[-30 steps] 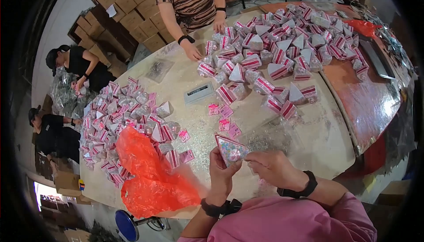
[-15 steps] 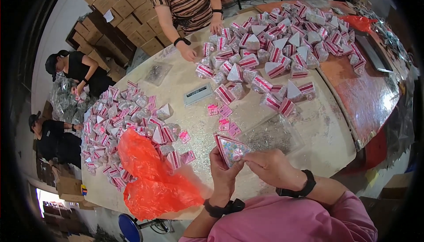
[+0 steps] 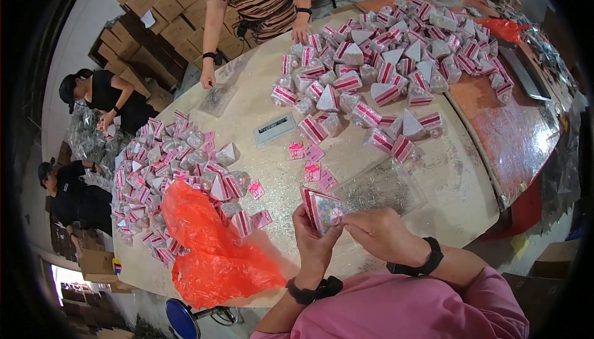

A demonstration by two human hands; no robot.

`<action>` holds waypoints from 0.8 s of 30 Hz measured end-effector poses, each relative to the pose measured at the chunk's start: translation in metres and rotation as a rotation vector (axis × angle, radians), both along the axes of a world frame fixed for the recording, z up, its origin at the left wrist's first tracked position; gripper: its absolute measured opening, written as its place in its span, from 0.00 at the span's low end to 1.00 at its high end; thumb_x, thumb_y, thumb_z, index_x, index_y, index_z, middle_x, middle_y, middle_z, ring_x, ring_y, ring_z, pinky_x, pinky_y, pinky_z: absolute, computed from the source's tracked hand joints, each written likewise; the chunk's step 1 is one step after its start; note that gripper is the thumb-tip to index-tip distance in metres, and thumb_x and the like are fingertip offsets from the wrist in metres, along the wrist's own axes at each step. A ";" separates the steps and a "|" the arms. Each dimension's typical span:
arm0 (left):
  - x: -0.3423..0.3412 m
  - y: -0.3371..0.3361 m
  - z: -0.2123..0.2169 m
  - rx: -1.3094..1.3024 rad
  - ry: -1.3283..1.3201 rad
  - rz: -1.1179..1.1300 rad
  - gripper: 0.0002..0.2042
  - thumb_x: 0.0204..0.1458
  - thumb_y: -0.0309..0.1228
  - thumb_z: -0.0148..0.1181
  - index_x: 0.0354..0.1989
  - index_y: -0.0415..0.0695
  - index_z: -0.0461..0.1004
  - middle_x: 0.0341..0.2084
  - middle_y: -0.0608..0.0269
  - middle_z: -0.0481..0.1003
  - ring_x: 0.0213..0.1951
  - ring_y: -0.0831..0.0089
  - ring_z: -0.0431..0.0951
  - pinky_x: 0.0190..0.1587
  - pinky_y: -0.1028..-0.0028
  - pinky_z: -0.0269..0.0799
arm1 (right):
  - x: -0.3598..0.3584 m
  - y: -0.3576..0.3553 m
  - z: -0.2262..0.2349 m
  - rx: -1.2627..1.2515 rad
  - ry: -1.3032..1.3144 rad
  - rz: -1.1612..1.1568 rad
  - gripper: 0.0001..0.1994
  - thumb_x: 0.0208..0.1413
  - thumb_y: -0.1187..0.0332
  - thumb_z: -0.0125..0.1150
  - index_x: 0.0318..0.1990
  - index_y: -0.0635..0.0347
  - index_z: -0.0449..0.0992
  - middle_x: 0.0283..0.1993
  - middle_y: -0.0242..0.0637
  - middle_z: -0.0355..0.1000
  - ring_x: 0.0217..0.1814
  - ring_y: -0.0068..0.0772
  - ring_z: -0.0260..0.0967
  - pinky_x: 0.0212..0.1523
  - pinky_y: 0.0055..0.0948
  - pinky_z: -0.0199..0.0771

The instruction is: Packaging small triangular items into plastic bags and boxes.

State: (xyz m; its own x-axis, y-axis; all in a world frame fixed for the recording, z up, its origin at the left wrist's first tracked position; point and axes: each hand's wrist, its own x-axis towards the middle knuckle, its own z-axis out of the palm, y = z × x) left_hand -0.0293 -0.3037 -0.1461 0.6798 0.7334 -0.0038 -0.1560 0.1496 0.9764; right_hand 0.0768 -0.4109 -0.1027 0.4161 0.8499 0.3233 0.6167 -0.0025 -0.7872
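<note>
The left hand [image 3: 314, 243] grips a cake-slice wedge [image 3: 323, 210] left of the clear tray [image 3: 413, 206]; the right hand [image 3: 385, 235] pinches at its tip, exact hold hidden. This wedge seems unfinished; beyond the tray, a far heap [image 3: 348, 83] remains, its progress unclear.

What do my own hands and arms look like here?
Your left hand and right hand are ungloved. The left wristband is black with a blocky bulge; the right wristband is black too. The pink right sleeve ends well short of the wrist.
</note>
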 end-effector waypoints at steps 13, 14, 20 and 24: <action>0.001 0.000 0.004 0.265 0.112 0.067 0.32 0.38 0.21 0.63 0.50 0.36 0.49 0.41 0.58 0.61 0.42 0.74 0.65 0.46 0.75 0.62 | 0.003 0.003 -0.011 0.010 0.006 -0.010 0.05 0.49 0.72 0.50 0.29 0.64 0.71 0.19 0.42 0.66 0.19 0.40 0.66 0.19 0.32 0.64; 0.001 0.000 0.003 0.265 0.114 0.065 0.32 0.38 0.21 0.63 0.50 0.36 0.49 0.41 0.58 0.61 0.42 0.74 0.65 0.46 0.75 0.62 | 0.003 0.004 -0.008 0.011 0.008 -0.012 0.05 0.49 0.72 0.50 0.29 0.64 0.71 0.19 0.42 0.66 0.19 0.40 0.66 0.19 0.32 0.64; 0.000 0.000 0.000 0.120 0.130 0.040 0.32 0.38 0.20 0.63 0.50 0.37 0.49 0.42 0.58 0.60 0.44 0.73 0.64 0.46 0.74 0.62 | 0.004 0.003 0.001 -0.228 0.789 0.020 0.09 0.53 0.73 0.46 0.35 0.65 0.73 0.16 0.27 0.63 0.15 0.12 0.59 0.14 0.16 0.61; 0.001 -0.002 -0.002 0.173 0.155 0.052 0.32 0.38 0.21 0.62 0.51 0.36 0.49 0.42 0.58 0.60 0.43 0.73 0.64 0.47 0.74 0.61 | 0.005 0.002 0.000 -0.236 0.856 0.006 0.09 0.53 0.73 0.45 0.33 0.66 0.73 0.16 0.29 0.63 0.15 0.14 0.60 0.15 0.17 0.61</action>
